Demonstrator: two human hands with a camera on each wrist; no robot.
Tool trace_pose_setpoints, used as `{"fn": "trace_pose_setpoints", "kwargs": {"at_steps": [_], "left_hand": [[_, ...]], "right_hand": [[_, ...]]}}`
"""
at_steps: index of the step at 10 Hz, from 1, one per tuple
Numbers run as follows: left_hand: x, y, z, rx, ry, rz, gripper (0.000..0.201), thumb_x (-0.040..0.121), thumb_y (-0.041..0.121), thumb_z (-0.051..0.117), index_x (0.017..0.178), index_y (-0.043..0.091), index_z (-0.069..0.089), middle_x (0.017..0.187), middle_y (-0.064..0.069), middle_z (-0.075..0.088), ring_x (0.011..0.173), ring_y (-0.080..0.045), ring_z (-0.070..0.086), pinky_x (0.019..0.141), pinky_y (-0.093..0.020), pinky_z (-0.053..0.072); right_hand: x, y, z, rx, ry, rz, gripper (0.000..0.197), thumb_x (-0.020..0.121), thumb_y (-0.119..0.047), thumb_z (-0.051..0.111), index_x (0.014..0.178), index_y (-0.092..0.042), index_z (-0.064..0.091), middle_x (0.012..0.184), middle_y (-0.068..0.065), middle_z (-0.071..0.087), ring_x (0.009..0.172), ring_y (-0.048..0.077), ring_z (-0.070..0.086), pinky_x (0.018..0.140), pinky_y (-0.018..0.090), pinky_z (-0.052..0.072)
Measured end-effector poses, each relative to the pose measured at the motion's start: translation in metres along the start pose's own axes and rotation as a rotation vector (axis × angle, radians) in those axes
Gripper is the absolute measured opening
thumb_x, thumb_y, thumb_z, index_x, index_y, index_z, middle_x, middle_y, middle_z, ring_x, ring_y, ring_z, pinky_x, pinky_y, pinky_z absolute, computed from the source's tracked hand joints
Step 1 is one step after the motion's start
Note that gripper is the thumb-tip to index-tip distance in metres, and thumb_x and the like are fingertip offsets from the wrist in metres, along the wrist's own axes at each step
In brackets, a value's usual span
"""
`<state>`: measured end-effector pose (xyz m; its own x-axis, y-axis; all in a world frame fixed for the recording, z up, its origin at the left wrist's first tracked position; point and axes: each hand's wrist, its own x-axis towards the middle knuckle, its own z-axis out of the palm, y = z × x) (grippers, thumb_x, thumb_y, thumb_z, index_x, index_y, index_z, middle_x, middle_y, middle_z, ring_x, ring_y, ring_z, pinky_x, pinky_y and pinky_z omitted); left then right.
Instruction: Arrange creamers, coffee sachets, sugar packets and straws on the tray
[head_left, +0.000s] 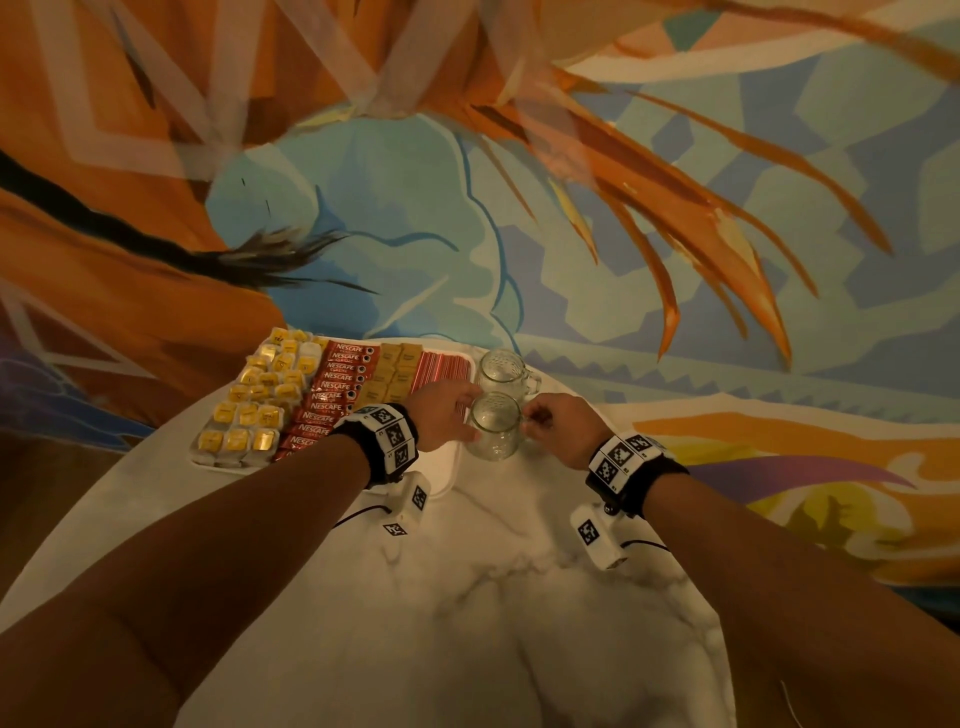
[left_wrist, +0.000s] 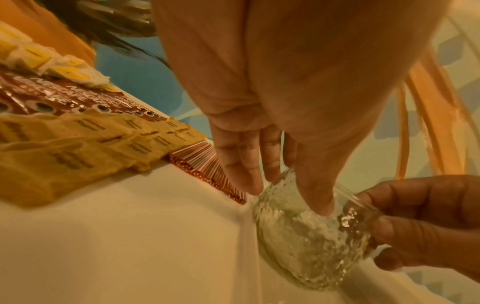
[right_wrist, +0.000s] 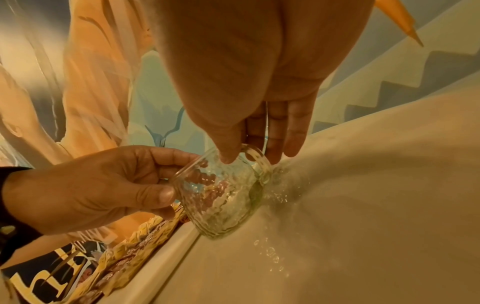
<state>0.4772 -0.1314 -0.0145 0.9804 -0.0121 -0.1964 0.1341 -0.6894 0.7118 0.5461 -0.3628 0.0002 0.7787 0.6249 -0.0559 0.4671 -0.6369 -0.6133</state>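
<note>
Four rows fill the far part of the white tray (head_left: 451, 470), which sits at the left edge of the marble tabletop (head_left: 467, 597).
- Creamers (head_left: 254, 395): yellow-lidded tubs, leftmost row, along the tray's left rim.
- Coffee sachets (head_left: 332, 397): red, overlapping, next row to the right.
- Sugar packets (head_left: 392, 371): tan, third row.
- Straws (head_left: 441, 366): red-and-white, laid side by side against the tray's right rim.
- Bare tray floor lies nearer the person, partly under the left forearm.
- Left hand (head_left: 441, 421): over the tray's right rim, fingers and thumb curved round the near glass mug (head_left: 493, 428); grip wraps the mug's body.
- Near glass mug: textured, clear, upright on the tabletop, just beside the tray's right rim.
- Far glass mug (head_left: 504, 371): just behind the near one, handle to the right, close to the tabletop's far edge.
- Right hand (head_left: 563, 426): thumb and fingers pinch the near mug's handle; grip narrow.
- Open marble stretches right of the mugs and across the whole near half of the tabletop.
</note>
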Motion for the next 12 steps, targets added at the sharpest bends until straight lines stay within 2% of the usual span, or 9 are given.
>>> {"fn": "trace_pose_setpoints", "kwargs": {"at_steps": [2,3,5,7,9,10,11,12], "left_hand": [[-0.001,0.002,0.000,0.007,0.004,-0.005,0.072,0.078,0.017,0.085,0.142,0.015,0.052,0.130,-0.002,0.064,0.105,-0.015,0.063,0.078,-0.014,0.043],[-0.003,0.004,0.001,0.006,0.016,-0.007,0.070,0.080,0.015,0.084,0.142,0.014,0.051,0.131,-0.001,0.062,0.098,-0.009,0.059,0.074,-0.009,0.041],[-0.003,0.008,0.002,0.026,0.016,-0.007,0.068,0.080,0.014,0.083,0.140,0.014,0.052,0.129,0.000,0.062,0.092,-0.007,0.059,0.071,-0.011,0.042],[-0.004,0.009,0.001,-0.002,0.017,-0.019,0.071,0.079,0.014,0.084,0.141,0.015,0.050,0.131,-0.004,0.063,0.101,-0.011,0.060,0.084,-0.019,0.046],[-0.012,0.013,-0.005,-0.006,0.007,-0.052,0.080,0.076,0.032,0.086,0.145,0.020,0.047,0.136,-0.003,0.060,0.114,-0.017,0.062,0.097,-0.032,0.052],[-0.018,0.009,-0.009,0.007,0.025,-0.056,0.078,0.070,0.051,0.084,0.138,0.029,0.053,0.131,0.002,0.064,0.114,-0.013,0.064,0.098,-0.039,0.055],[-0.026,0.016,-0.018,0.071,0.101,-0.016,0.058,0.073,0.051,0.082,0.122,0.025,0.065,0.115,0.003,0.071,0.104,-0.013,0.066,0.093,-0.038,0.056],[-0.043,0.035,-0.029,0.101,0.153,0.085,0.022,0.083,0.023,0.079,0.100,0.010,0.073,0.095,0.001,0.071,0.088,-0.009,0.064,0.079,-0.017,0.051]], "right_hand": [[0.001,-0.001,-0.001,-0.015,-0.012,0.006,0.011,0.090,-0.021,0.070,0.100,-0.016,0.072,0.090,-0.001,0.070,0.084,0.019,0.064,0.080,0.031,0.051],[0.001,0.000,-0.002,-0.025,-0.004,0.002,0.013,0.090,-0.021,0.070,0.101,-0.016,0.073,0.096,0.004,0.073,0.089,0.023,0.067,0.084,0.036,0.053],[-0.002,0.000,-0.002,-0.024,0.012,0.007,0.012,0.090,-0.020,0.070,0.101,-0.016,0.073,0.097,0.005,0.074,0.091,0.022,0.067,0.086,0.037,0.053],[-0.003,-0.002,-0.004,-0.018,0.014,0.012,0.014,0.090,-0.020,0.070,0.103,-0.017,0.074,0.099,0.005,0.075,0.093,0.023,0.068,0.088,0.037,0.053],[-0.004,-0.010,-0.012,-0.031,0.064,-0.021,0.013,0.090,-0.021,0.068,0.101,-0.016,0.074,0.098,0.004,0.076,0.090,0.022,0.069,0.087,0.040,0.055],[-0.007,-0.019,-0.019,0.000,0.066,-0.035,0.011,0.091,-0.020,0.068,0.099,-0.015,0.074,0.095,0.004,0.075,0.086,0.021,0.069,0.086,0.039,0.056],[-0.010,-0.032,-0.025,0.013,0.070,-0.062,0.012,0.092,-0.021,0.067,0.101,-0.016,0.074,0.095,0.001,0.075,0.084,0.017,0.068,0.085,0.034,0.055],[-0.014,-0.042,-0.033,0.042,0.086,-0.068,0.016,0.094,-0.023,0.066,0.107,-0.017,0.073,0.095,-0.001,0.073,0.087,0.015,0.068,0.084,0.029,0.054]]}}
